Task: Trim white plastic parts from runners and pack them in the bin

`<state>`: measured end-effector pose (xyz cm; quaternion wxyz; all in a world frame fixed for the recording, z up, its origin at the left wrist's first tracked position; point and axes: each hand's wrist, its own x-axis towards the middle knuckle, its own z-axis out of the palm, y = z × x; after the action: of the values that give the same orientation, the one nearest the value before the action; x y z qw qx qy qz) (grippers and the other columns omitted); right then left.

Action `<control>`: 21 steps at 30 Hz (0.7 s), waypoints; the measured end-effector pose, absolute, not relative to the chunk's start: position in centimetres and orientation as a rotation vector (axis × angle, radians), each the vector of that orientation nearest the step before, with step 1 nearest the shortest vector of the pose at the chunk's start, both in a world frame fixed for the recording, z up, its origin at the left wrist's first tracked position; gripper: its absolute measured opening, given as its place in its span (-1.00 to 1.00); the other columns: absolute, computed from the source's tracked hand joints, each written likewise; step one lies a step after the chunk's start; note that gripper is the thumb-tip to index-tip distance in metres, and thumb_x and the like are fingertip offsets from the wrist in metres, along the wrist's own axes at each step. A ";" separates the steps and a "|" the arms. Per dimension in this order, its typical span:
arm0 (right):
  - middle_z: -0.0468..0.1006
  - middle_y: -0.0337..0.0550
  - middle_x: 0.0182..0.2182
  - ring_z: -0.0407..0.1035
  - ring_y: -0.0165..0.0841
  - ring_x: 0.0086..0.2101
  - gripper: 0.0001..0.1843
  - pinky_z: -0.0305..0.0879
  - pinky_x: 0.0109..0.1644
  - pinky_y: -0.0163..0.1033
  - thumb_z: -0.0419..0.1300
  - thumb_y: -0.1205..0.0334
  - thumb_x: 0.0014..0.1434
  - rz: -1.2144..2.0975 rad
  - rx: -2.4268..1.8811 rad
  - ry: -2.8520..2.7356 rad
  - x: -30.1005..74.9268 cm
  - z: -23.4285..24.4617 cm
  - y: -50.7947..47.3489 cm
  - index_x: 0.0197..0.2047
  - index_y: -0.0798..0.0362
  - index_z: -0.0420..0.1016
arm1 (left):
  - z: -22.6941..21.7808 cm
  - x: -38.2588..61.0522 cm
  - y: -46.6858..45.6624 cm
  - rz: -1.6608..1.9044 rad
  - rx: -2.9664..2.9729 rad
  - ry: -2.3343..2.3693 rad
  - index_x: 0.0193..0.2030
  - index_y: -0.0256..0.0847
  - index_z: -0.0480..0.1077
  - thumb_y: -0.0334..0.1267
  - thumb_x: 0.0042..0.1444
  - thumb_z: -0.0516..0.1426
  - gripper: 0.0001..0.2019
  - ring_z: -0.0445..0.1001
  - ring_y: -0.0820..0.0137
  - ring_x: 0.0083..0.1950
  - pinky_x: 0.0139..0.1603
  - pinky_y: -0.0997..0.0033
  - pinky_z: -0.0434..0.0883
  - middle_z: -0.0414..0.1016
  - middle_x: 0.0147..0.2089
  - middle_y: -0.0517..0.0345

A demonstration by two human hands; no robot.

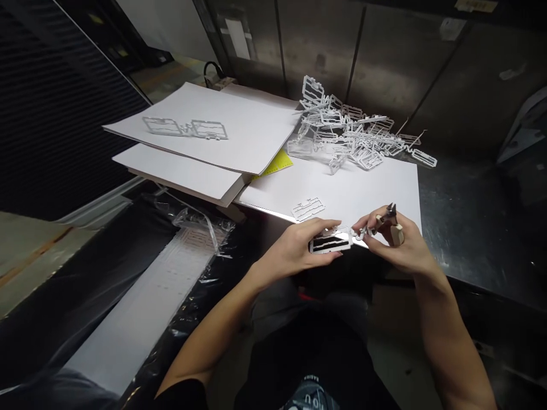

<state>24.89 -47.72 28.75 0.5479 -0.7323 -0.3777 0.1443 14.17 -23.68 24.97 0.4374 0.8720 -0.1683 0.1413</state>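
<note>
My left hand (pixel 299 250) pinches a small white plastic frame part (pixel 331 243) between thumb and fingers, just over the near edge of a white sheet (pixel 384 188). My right hand (pixel 395 242) is closed round a small pair of cutters (pixel 391 219) with pale handles, and its fingertips touch the right end of the same frame part. One loose white frame piece (pixel 307 208) lies flat on the sheet just beyond my left hand.
A tangled heap of white plastic frames (pixel 346 136) sits at the far side of the sheet. Stacked white boards (pixel 213 136) to the left carry a joined pair of frames (pixel 186 127). A yellow sheet (pixel 277 165) pokes out beneath. Clear plastic wrap (pixel 200 233) covers a long white panel at lower left.
</note>
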 end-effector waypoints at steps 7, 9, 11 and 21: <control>0.65 -0.20 -0.25 0.51 -0.30 -0.33 -0.66 0.35 -0.24 -0.22 0.33 -0.12 0.37 0.038 -2.239 -0.714 21.4 29.8 -49.2 0.00 -0.05 0.56 | 25.8 12.7 -23.9 0.771 2.271 -0.159 0.31 -0.23 0.45 -0.24 0.25 0.42 -0.48 0.66 0.32 0.13 0.22 0.31 0.61 0.66 0.15 0.00; 0.65 -0.23 -0.29 0.49 -0.32 -0.36 -0.64 0.31 -0.30 -0.24 0.21 -0.17 0.44 0.213 -2.271 -0.685 20.4 29.8 -49.2 -0.02 -0.06 0.59 | 26.0 12.4 -24.0 0.872 2.298 -0.130 0.31 -0.24 0.45 -0.29 0.26 0.41 -0.49 0.64 0.32 0.15 0.24 0.32 0.61 0.65 0.17 -0.02; 0.65 -0.24 -0.30 0.49 -0.32 -0.36 -0.61 0.30 -0.30 -0.25 0.18 -0.20 0.45 0.346 -2.272 -0.643 19.9 29.7 -48.9 -0.05 -0.06 0.61 | 26.2 12.3 -24.2 0.927 2.316 -0.140 0.32 -0.24 0.44 -0.32 0.27 0.40 -0.49 0.63 0.33 0.16 0.25 0.31 0.61 0.65 0.17 -0.02; 0.66 -0.31 -0.25 0.48 -0.34 -0.27 -0.61 0.30 -0.18 -0.28 0.18 -0.21 0.46 0.477 -2.197 -0.579 19.9 29.8 -47.4 -0.04 -0.10 0.63 | 26.3 11.8 -24.9 0.915 2.380 -0.210 0.35 -0.23 0.41 -0.29 0.33 0.35 -0.51 0.62 0.28 0.16 0.26 0.22 0.60 0.65 0.15 -0.04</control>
<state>19.90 -47.35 29.77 0.3985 -0.8680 -0.2286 0.1885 11.84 -24.91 26.29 0.2873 0.8910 -0.0787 0.3425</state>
